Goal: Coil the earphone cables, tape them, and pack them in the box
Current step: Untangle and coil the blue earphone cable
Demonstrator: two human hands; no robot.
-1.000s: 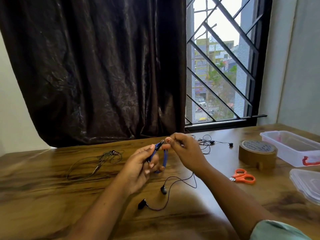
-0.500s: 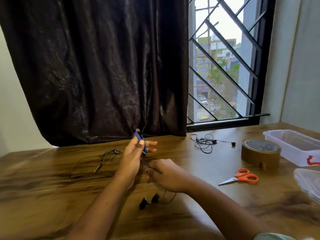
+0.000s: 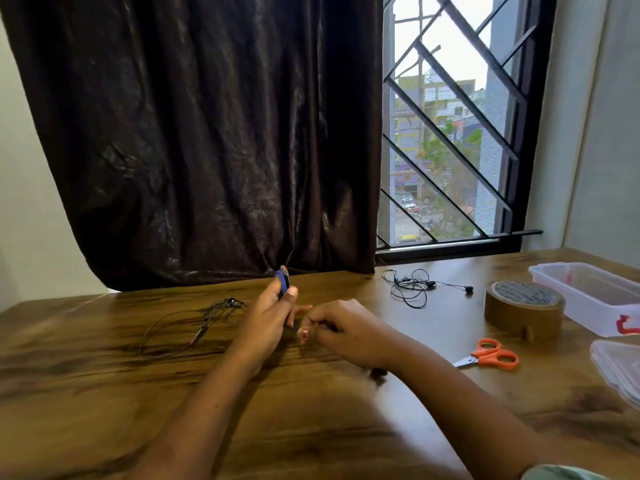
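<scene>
The coiling step is in hand. In the middle of the frame the left hand point(image 3: 273, 317) grips the blue earphone point(image 3: 282, 284), wound over its fingers. The right hand point(image 3: 343, 330) pinches the loose cable with curled fingers. Next, I think, the rest must be wound on, kept tight.

There are three earphones in all: this one, a dark earphone point(image 3: 194, 323) at centre left and a black earphone point(image 3: 412, 289) at centre right. At the right edge are one tape roll point(image 3: 523, 306), one scissors point(image 3: 491, 355), one box point(image 3: 588, 296) and one lid point(image 3: 620, 368).

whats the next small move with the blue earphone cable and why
Probably carry the right hand around the left hand to wind one more loop of blue cable. The left hand pinches only a short bundle under its thumb, the right hand seems to pinch the trailing part beside it, and dark earbuds lie loose by the right wrist, so cable seems left to coil.
</scene>
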